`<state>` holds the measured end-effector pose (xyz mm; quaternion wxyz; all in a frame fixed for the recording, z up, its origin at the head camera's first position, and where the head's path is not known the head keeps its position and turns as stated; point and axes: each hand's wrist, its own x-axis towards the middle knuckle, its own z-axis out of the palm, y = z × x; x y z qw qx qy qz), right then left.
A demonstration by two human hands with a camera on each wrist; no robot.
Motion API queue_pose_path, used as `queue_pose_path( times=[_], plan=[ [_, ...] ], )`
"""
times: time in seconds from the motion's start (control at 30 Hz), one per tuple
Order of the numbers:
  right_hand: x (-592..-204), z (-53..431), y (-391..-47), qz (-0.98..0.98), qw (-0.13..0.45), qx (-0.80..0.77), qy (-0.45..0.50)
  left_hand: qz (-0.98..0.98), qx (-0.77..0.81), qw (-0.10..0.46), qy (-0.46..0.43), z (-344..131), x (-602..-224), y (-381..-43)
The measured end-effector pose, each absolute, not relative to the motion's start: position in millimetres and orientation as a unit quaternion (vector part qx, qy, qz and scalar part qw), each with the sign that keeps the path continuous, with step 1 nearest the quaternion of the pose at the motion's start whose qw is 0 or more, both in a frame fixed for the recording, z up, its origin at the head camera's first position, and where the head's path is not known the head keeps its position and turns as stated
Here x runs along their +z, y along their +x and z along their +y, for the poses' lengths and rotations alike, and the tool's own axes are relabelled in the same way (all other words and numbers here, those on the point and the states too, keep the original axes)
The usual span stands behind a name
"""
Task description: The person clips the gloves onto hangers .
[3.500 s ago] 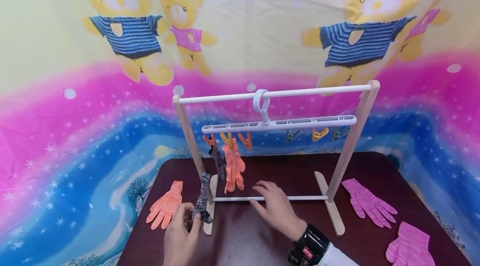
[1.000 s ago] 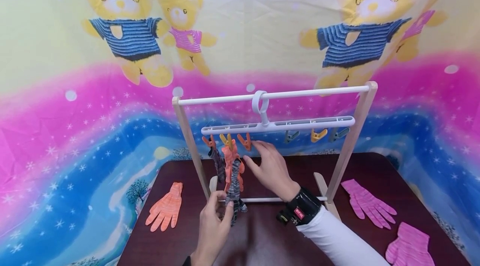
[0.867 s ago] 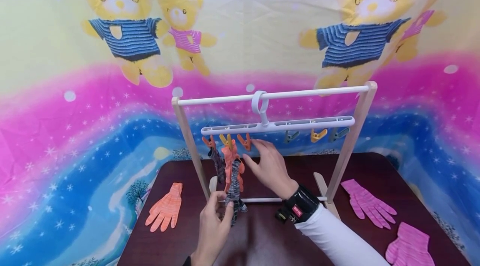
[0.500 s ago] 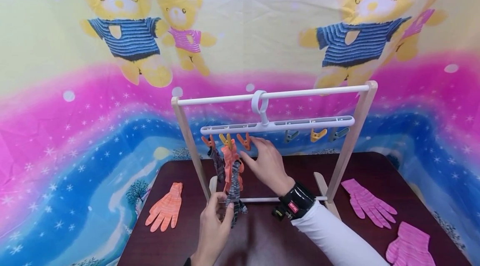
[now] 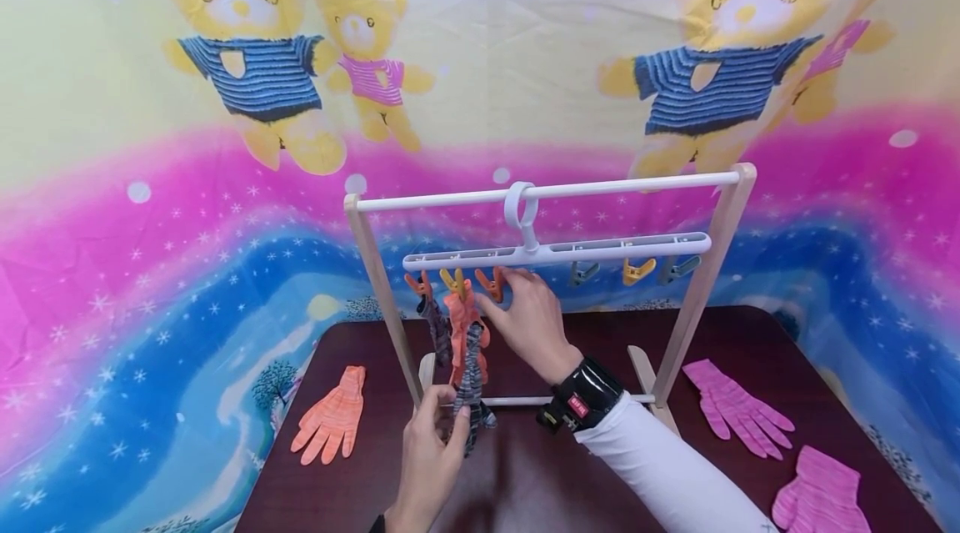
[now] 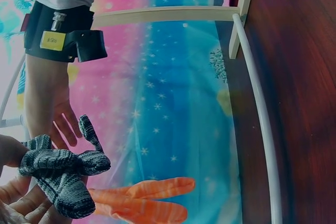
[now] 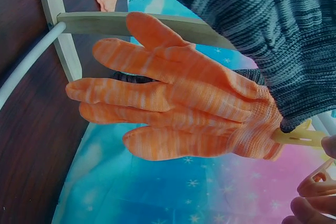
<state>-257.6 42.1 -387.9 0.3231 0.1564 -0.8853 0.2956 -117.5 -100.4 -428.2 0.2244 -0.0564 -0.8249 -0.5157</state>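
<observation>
My left hand (image 5: 431,454) pinches a dark grey striped knit glove (image 5: 470,374) low down, holding it upright; its fingers hang loose in the left wrist view (image 6: 73,195). My right hand (image 5: 531,324) is raised to the third clothespin from the left, an orange one (image 5: 489,285), with thumb and fingers on either side of it. An orange glove (image 5: 457,324) hangs from the yellow clothespin (image 5: 452,283) beside it, partly behind the grey glove. Farther left, a dark glove (image 5: 435,333) hangs from another orange clothespin (image 5: 417,284).
The white hanger (image 5: 630,247) hooks over the top bar of a wooden-sided rack (image 5: 712,266). Three more clothespins hang at its right, including a yellow one (image 5: 638,271). An orange glove (image 5: 333,416) lies left on the dark table (image 5: 540,475); pink gloves (image 5: 738,408) lie right.
The left hand has carried the grey glove rightward, in front of the hanging orange glove. My right hand has risen from near the lower bar to the orange clothespin and closed in around it.
</observation>
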Motion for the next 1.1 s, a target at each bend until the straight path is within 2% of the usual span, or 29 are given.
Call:
queue_pose_path(
  times=[0.3,0.53,1.1],
  plan=[
    [-385,41,-260,-0.886,0.329,0.289,0.151,-0.822,-0.514,0.236,-0.065,-97,-434,-124],
    [-382,39,-261,-0.884,0.333,0.293,0.151,-0.818,-0.508,0.255,-0.089,-106,-473,-143],
    [-379,38,-264,-0.891,0.332,0.278,0.134,-0.827,-0.493,0.255,-0.09,-108,-478,-146]
  ],
)
